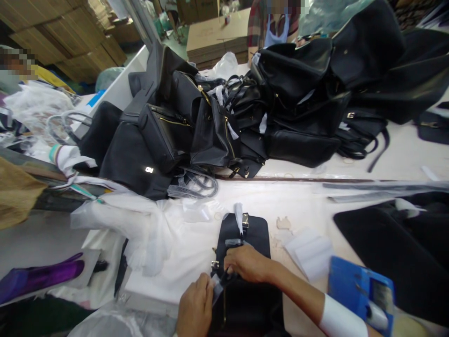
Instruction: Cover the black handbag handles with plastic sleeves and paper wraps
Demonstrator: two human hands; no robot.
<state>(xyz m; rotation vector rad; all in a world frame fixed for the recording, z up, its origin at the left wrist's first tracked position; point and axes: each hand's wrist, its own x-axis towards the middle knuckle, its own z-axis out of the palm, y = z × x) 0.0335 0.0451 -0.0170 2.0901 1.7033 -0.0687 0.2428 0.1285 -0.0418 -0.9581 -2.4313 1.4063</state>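
A black bag (252, 304) lies on the white table in front of me, its flap (260, 234) spread out away from me. On the flap are gold-coloured buckles (245, 221) and a strip of white wrapping (238, 217). My right hand (247, 264) is closed over the middle of the bag, its fingers pinching a dark strap (229, 277). At the bag's left side my left hand (196, 304) has its fingers curled on a piece of clear plastic film (217, 289). The fingertips of both hands are partly hidden.
Black bags (168, 135) are heaped along the far side. To the right lie white paper sheets (310, 252), a blue box (361, 292) and a black panel (393, 248). White foam wrapping (140, 234) and a purple pouch (42, 278) are at left. A person (277, 28) stands opposite.
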